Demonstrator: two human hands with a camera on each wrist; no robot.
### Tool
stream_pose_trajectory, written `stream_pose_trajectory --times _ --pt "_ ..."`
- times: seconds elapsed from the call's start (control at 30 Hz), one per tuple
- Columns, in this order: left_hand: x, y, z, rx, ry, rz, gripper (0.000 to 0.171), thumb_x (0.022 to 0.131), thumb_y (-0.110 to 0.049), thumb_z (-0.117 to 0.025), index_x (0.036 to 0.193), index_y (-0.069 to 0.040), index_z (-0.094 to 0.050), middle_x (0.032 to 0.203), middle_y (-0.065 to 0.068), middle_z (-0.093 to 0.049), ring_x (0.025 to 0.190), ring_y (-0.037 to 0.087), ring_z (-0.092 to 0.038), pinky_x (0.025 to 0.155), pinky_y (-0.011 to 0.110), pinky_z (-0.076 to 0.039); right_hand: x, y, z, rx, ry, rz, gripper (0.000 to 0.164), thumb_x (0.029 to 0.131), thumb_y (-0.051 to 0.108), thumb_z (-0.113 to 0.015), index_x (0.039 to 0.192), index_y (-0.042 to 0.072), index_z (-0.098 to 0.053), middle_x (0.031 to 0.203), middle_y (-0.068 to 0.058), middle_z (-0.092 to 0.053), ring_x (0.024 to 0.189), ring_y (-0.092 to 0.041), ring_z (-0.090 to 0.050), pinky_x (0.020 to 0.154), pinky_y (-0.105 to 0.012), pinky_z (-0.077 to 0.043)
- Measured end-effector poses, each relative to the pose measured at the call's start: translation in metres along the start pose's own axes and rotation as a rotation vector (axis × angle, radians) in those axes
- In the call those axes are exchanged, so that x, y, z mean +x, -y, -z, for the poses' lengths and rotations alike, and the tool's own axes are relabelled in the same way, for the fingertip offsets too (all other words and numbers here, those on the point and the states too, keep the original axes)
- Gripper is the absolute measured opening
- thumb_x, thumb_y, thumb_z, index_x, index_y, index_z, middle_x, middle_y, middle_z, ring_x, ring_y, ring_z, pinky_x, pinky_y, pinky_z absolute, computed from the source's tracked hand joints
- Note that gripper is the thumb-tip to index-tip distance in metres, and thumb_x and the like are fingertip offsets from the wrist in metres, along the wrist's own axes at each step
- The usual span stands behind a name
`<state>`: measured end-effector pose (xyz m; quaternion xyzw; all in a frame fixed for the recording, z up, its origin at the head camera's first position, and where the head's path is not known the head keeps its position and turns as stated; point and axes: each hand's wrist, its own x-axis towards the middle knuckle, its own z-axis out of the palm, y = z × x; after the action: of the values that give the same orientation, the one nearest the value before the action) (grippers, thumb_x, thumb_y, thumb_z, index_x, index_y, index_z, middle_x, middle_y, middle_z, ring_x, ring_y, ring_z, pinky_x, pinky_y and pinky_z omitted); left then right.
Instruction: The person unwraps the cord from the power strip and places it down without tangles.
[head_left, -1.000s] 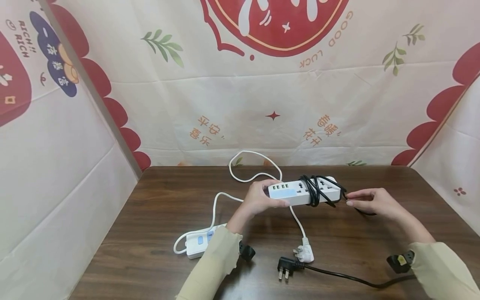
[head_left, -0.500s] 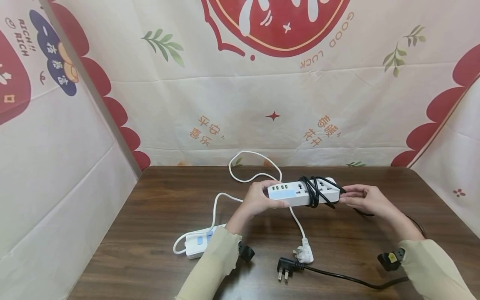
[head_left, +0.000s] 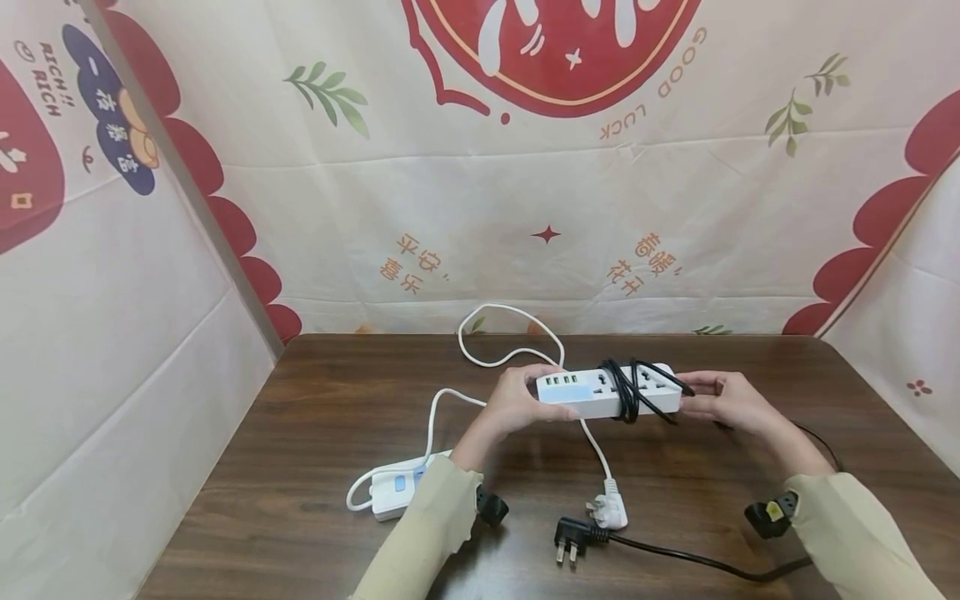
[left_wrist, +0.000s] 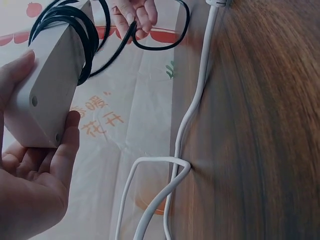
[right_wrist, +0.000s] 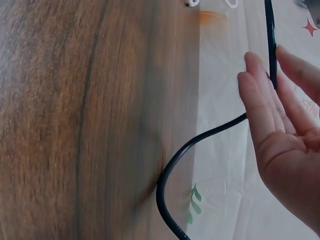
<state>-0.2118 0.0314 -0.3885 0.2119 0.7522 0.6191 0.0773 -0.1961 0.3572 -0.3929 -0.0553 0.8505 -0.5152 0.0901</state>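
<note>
My left hand (head_left: 517,398) grips the left end of a white power strip (head_left: 562,406), held up over the table. Several turns of black power cord (head_left: 628,392) wrap the strip's right half. In the left wrist view, the strip (left_wrist: 50,85) shows its plain underside with screw holes, my left thumb and fingers (left_wrist: 70,130) on either side of its end. At the strip's right end, my right hand (head_left: 727,402) pinches the black cord (right_wrist: 271,40) between thumb and fingers. Past that hand, the rest of the cord (right_wrist: 172,170) hangs in a loose curve.
A second white power strip (head_left: 390,492) lies at the left, partly behind my left sleeve. Its white cord (head_left: 431,417) loops toward the back, and a white plug (head_left: 609,506) rests mid-table. Near it lies a black three-pin plug (head_left: 573,533). A patterned cloth (head_left: 480,200) hangs behind the table.
My right hand has moved left with the cord, up to the strip's right end. The held strip has dipped slightly at its right end. My left hand keeps its grip.
</note>
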Motion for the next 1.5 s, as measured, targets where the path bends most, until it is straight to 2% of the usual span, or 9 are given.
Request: stream_pose_trajectory --times 0.3,0.47,0.57,0.77,0.93,1.1,1.17,1.3,1.5 --pt "-0.014 -0.031 -0.001 0.003 0.063 -0.019 0.046 0.061 0.003 -0.079 0.104 0.003 -0.064 0.084 0.006 -0.065 0.068 0.003 -0.054 0.062 0.019 -0.045 -0.002 -0.003 0.004 0.088 -0.074 -0.014 0.030 0.084 0.009 -0.063 0.114 0.014 -0.062 0.096 0.008 -0.064 0.084 0.001 -0.059 0.070 -0.032 -0.052" --pt "-0.008 -0.016 -0.004 -0.002 0.082 -0.016 0.048 0.059 0.002 -0.081 0.105 -0.001 -0.065 0.084 0.005 -0.065 0.069 0.003 -0.055 0.062 0.018 -0.045 -0.002 0.001 0.006 0.207 -0.089 -0.025 0.028 0.081 0.013 -0.068 0.106 0.026 -0.065 0.089 0.015 -0.065 0.081 0.000 -0.061 0.067 -0.025 -0.052" --pt "-0.002 -0.002 -0.007 0.000 0.084 -0.014 0.051 0.058 0.000 -0.082 0.106 -0.004 -0.065 0.084 0.003 -0.066 0.069 0.003 -0.056 0.062 0.018 -0.045 -0.001 0.003 0.008 0.302 -0.082 -0.011 0.030 0.080 0.009 -0.068 0.105 0.027 -0.064 0.088 0.011 -0.068 0.081 -0.004 -0.064 0.067 -0.025 -0.052" --pt "-0.002 0.003 -0.007 0.017 0.086 -0.022 0.053 0.056 -0.003 -0.084 0.106 -0.004 -0.066 0.081 0.001 -0.065 0.069 0.004 -0.057 0.063 0.019 -0.045 0.009 -0.009 0.020 0.434 -0.047 0.069 0.034 0.082 0.004 -0.065 0.112 0.022 -0.064 0.094 0.000 -0.070 0.085 -0.013 -0.066 0.069 -0.029 -0.052" --pt "-0.003 0.004 -0.006 0.028 0.093 -0.009 0.053 0.056 -0.004 -0.084 0.106 -0.004 -0.066 0.081 0.000 -0.065 0.069 0.005 -0.056 0.063 0.019 -0.045 0.004 0.008 0.020 0.391 -0.105 0.069 0.032 0.081 0.005 -0.067 0.107 0.025 -0.066 0.089 0.004 -0.070 0.080 -0.009 -0.066 0.065 -0.024 -0.052" --pt "-0.002 0.005 -0.006 0.059 0.091 -0.009 0.053 0.056 -0.006 -0.085 0.106 -0.005 -0.066 0.081 0.000 -0.065 0.069 0.004 -0.056 0.063 0.019 -0.045 0.007 0.004 0.027 0.314 -0.133 0.058 0.038 0.079 0.012 -0.070 0.115 0.024 -0.063 0.092 0.008 -0.070 0.080 -0.008 -0.066 0.064 -0.025 -0.052" --pt "-0.002 0.006 -0.006 0.073 0.091 -0.008 0.054 0.057 -0.007 -0.085 0.107 -0.005 -0.065 0.082 0.000 -0.065 0.069 0.004 -0.056 0.063 0.019 -0.045 0.011 -0.007 0.033 0.331 -0.100 0.101 0.042 0.081 0.009 -0.067 0.120 0.022 -0.060 0.097 0.005 -0.069 0.083 -0.011 -0.066 0.065 -0.027 -0.052" --pt "-0.002 0.006 -0.006 0.093 0.091 -0.010 0.054 0.057 -0.008 -0.085 0.108 -0.004 -0.065 0.083 0.000 -0.066 0.070 0.003 -0.056 0.064 0.019 -0.044 0.002 0.004 0.032 0.406 -0.061 0.144 0.040 0.081 0.004 -0.067 0.115 0.025 -0.063 0.096 0.004 -0.069 0.083 -0.011 -0.066 0.067 -0.027 -0.052" --pt "-0.003 0.006 -0.006 0.106 0.092 -0.014 0.054 0.058 -0.009 -0.085 0.107 -0.004 -0.065 0.083 0.001 -0.066 0.070 0.003 -0.056 0.064 0.019 -0.045 -0.014 0.032 0.028 0.484 -0.101 0.091 0.037 0.080 -0.002 -0.065 0.106 0.024 -0.066 0.090 0.004 -0.070 0.080 -0.008 -0.066 0.066 -0.025 -0.052"
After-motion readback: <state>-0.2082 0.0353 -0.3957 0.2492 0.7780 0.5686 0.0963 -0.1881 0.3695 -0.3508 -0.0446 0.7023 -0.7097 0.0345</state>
